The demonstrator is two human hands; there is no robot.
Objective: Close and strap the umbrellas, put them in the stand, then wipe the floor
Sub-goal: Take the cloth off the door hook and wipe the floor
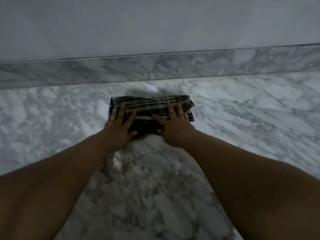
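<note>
A folded dark plaid cloth (149, 105) lies flat on the white-and-grey marble floor (242, 118), close to the wall. My left hand (119, 126) presses on the cloth's left part with fingers spread and straight. My right hand (173, 126) presses on its right part, fingers also straight and spread. Both forearms reach forward from the bottom of the view. No umbrella or stand is in view.
A marble skirting strip (190, 66) runs across the view just beyond the cloth, with a plain pale wall (155, 23) above it. Marble floor stretches to the left, right and toward me.
</note>
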